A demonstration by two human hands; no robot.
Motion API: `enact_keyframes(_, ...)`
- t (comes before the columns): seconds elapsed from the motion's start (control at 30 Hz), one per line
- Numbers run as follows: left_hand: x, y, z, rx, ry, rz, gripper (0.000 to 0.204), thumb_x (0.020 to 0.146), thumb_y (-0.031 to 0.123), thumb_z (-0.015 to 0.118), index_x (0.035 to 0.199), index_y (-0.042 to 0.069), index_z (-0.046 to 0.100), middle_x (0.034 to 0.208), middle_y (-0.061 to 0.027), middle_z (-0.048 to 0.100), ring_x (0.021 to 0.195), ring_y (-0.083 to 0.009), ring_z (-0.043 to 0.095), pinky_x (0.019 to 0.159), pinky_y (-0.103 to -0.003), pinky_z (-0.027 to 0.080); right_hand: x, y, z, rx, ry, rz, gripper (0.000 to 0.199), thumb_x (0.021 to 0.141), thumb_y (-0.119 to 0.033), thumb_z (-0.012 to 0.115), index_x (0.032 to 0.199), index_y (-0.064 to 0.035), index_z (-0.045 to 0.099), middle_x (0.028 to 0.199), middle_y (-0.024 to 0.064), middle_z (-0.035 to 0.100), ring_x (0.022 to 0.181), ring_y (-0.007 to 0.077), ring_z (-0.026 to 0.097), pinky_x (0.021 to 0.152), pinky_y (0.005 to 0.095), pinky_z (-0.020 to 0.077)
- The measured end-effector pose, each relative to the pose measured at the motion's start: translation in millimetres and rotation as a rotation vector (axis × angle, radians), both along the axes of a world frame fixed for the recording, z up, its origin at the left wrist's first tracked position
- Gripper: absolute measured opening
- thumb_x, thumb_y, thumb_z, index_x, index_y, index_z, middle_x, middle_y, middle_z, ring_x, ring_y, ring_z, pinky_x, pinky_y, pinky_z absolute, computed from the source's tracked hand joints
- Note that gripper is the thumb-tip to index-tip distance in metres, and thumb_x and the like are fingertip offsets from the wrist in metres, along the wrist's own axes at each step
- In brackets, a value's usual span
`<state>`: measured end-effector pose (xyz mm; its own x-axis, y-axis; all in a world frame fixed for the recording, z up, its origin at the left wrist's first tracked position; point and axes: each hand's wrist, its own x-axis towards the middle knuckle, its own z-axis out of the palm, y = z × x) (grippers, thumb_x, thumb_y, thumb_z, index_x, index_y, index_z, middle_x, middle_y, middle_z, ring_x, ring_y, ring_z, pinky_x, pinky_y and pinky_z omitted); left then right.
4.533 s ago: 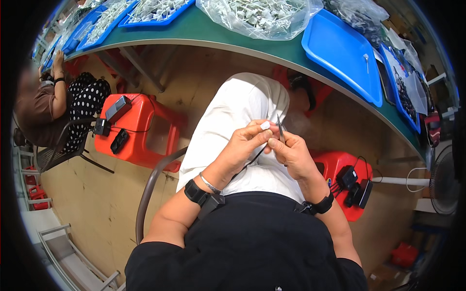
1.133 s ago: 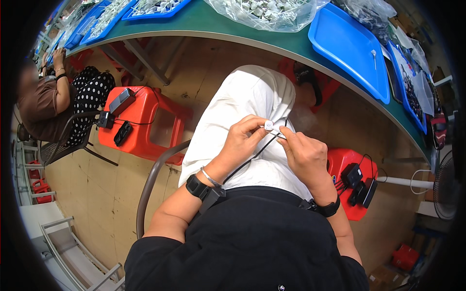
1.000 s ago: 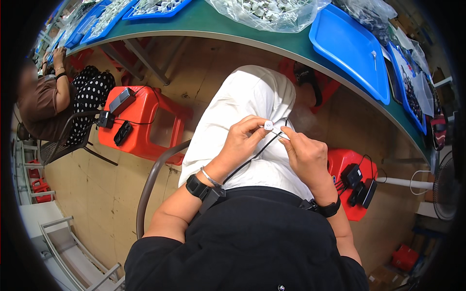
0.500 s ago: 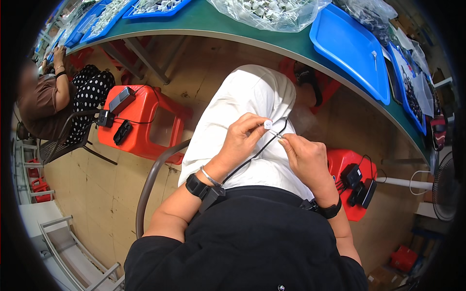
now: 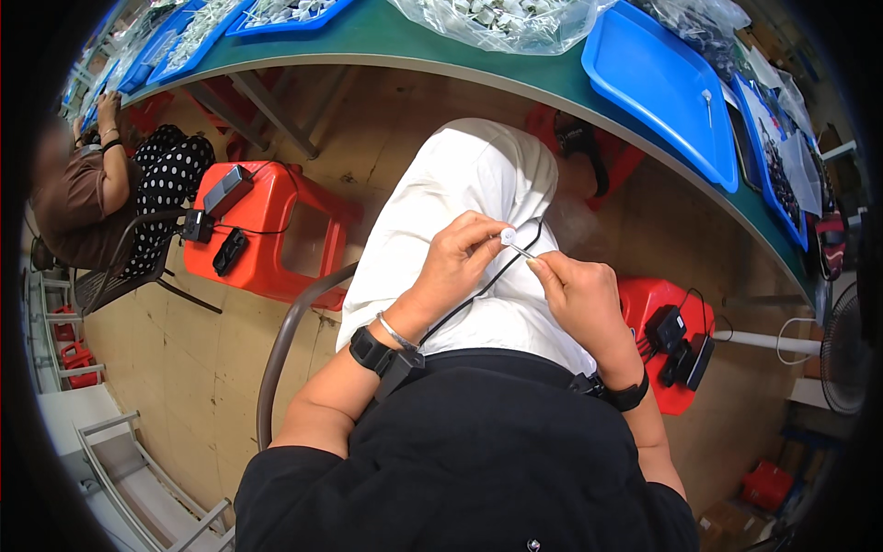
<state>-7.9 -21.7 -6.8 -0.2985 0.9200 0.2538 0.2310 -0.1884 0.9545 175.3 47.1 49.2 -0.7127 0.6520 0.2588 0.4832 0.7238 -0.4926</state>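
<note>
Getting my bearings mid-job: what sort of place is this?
Probably a small-parts assembly workshop: a green-topped table carries a blue tray and a clear plastic bag, both heaped with small white pieces, and another person sits along it to the left.

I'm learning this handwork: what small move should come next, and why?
Probably the left hand should steady the small white piece while the right hand gently guides the slim item: the left pinches the piece, and the slim item's end appears to meet it.
</note>
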Motion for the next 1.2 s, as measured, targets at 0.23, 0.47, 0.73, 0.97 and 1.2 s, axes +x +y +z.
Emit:
enact_keyframes(0.23,-2.2,0.8,0.2,-0.024,0.023,-0.025,0.014,0.092,0.003,0.067,0.105,0.001,0.073,0.093,-0.0054,0.066,0.08,-0.0116,0.06,0.07,-0.024,0.048,2.2,5.1,5.6,-0.482,0.03,-0.045,0.025,0.098,-0.022,0.061,0.085,-0.0028,0.071,0.053,0.0106,0.057,0.046,0.0213,0.055,0.05,0.0357,0.0435)
enact_keyframes(0.47,-3.5,2.0,-2.9,-0.046,0.02,-0.065,0.014,0.093,0.005,0.067,0.105,0.001,0.072,0.093,-0.006,0.066,0.082,-0.0125,0.061,0.072,-0.025,0.048,4.8,14.7,4.0,-0.909,0.042,-0.043,0.033,0.101,-0.025,0.056,0.09,0.0023,0.072,0.054,0.0011,0.056,0.054,0.0061,0.05,0.056,0.0278,0.0431)
enact_keyframes(0.73,-3.5,2.6,-6.0,-0.046,0.027,-0.074,0.014,0.093,0.005,0.067,0.105,0.0,0.072,0.093,-0.0062,0.066,0.082,-0.0129,0.061,0.072,-0.025,0.049,6.4,15.8,2.0,-0.929,0.058,-0.03,0.033,0.101,-0.023,0.058,0.088,0.0028,0.072,0.054,0.0013,0.056,0.053,0.0057,0.049,0.054,0.0269,0.042)
enact_keyframes(0.97,-6.1,3.1,-8.8,-0.117,-0.035,-0.108,0.015,0.095,0.009,0.066,0.106,0.001,0.073,0.092,-0.004,0.066,0.081,-0.0107,0.059,0.073,-0.024,0.048,5.9,15.6,1.3,-0.801,0.084,0.011,0.026,0.099,-0.02,0.06,0.088,0.0001,0.072,0.052,0.0051,0.053,0.049,0.0091,0.048,0.05,0.0289,0.0397)
enact_keyframes(1.2,-7.0,2.8,3.8,-0.182,-0.246,-0.165,0.018,0.095,0.012,0.066,0.109,0.004,0.074,0.091,-0.0005,0.065,0.079,-0.0083,0.056,0.073,-0.023,0.047,2.4,11.2,-13.3,-0.287,0.17,0.048,0.013,0.095,-0.015,0.064,0.091,-0.0041,0.071,0.058,0.0164,0.051,0.046,0.0205,0.049,0.048,0.033,0.0401)
